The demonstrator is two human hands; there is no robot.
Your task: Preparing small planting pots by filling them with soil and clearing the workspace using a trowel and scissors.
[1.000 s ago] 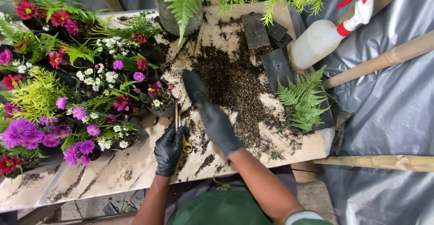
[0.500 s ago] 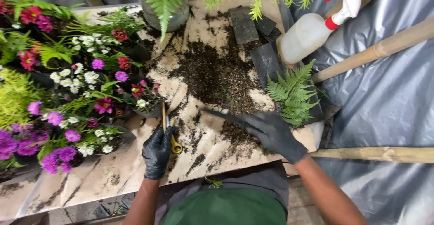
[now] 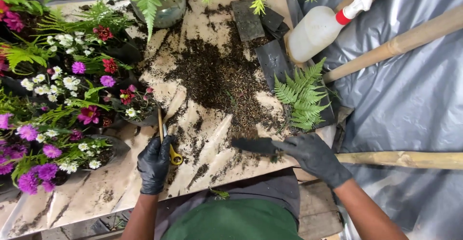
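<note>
- L hand (image 3: 154, 165): black glove, fingers wrapped around yellow-handled scissors (image 3: 169, 146), blades pointing up toward the small flower pot (image 3: 137, 107); position unchanged vs. 1 s ago.
- R hand (image 3: 308, 155): black glove, flat and open, holding nothing; fingertips extend left over the near edge of the loose soil (image 3: 219, 78). A sec ago it lay stretched mid-bench beside the L hand; it has since swung right and toward the body.
- Implication: the move reads as a sweeping pass, raking scattered soil along the front edge of the workbench (image 3: 96, 196).
- Soil: mostly heaped centre-bench, thin trails running toward the person.
- Surroundings: cut fern frond (image 3: 301, 95) just beyond the R hand; white spray bottle (image 3: 320, 27) w/ red trigger at rear right; pink, purple & white potted flowers (image 3: 53, 119) at left; wooden handles over grey sheeting (image 3: 410, 100) at right.
</note>
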